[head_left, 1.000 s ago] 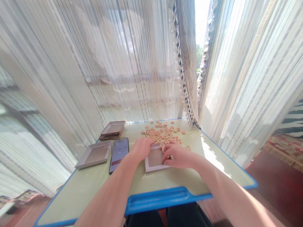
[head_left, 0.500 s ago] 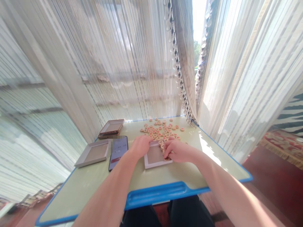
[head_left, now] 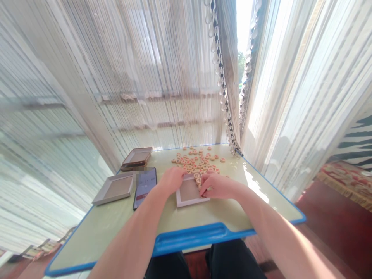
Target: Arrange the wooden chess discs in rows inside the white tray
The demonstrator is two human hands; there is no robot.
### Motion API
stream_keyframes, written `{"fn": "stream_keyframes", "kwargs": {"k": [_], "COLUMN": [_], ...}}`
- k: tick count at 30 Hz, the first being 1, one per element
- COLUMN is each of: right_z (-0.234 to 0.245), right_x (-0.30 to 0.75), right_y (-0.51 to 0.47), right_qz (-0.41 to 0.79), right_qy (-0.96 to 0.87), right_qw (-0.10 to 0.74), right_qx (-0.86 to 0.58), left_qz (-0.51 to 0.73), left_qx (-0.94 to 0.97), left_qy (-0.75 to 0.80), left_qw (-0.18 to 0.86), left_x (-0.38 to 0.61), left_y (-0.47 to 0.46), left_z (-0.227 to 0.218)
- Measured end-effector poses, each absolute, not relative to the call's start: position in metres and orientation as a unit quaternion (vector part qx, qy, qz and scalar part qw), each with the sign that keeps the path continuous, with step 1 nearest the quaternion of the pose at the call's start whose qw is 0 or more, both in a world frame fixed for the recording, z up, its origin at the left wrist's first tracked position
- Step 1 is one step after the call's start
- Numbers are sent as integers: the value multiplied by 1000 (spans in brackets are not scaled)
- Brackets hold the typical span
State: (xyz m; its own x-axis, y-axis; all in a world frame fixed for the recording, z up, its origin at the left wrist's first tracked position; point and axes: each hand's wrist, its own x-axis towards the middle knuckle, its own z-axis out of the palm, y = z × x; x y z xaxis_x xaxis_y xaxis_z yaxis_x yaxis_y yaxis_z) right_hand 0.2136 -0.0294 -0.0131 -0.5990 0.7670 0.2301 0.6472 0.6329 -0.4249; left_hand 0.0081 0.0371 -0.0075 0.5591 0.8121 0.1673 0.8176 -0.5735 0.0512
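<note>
A shallow white box (head_left: 188, 190) with a grey-brown floor lies on the table in front of me. My left hand (head_left: 173, 179) is closed at its far left corner, fingertips on the rim. Over the box's right side, my right hand (head_left: 217, 185) reaches down with fingers pinched on a Chinese chess piece, mostly hidden beneath them. Several round wooden Chinese chess pieces (head_left: 198, 181) form a line inside the box, partly covered by that hand. Beyond the box, many loose pieces (head_left: 193, 161) with red or dark characters are scattered in a pile.
To the left lies a phone (head_left: 144, 188) with a lit screen, beside an upturned box lid or tray (head_left: 114, 188). Stacked boxes (head_left: 136, 157) stand behind it. The pale table (head_left: 232, 217) has a blue edge and a moulded blue trough (head_left: 190, 237) in front. Curtains hang behind.
My right fingers have shifted slightly within the box, and the piece under them shows less than before. The left hand stays at the box corner. The view has moved a little.
</note>
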Motion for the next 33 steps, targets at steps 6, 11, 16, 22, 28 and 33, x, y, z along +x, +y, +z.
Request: {"fn": "stream_keyframes", "kwargs": {"k": [6,11,16,22,28,33], "right_z": [-13,-5,-8,-11,-14,-15], "right_x": [214,215,218,218,218,219], "right_y": [-29,-30,-20,-13,-12,-14], "right_qz": [161,176,113,81,68,34], "right_qy": [-879,-842,-754,-731,-740,-753], "right_qw": [194,253,355,402,433,461], "right_qx": [-405,-443,-541,-545,-511,-469], "left_qz": [-77,-102,-148,-40,-34,-45], "left_qx": [-888,-890,-898,-913,-927,-937], "left_qy": [-451,-443,-414,-404,-372,-344], "left_qw": [35,49,29,-38,-39,-36], "left_x": [8,11,15,17,18,21], "left_y": [37,35,28,22,21,20], "left_z": [-7,-5,2,2,1,0]}}
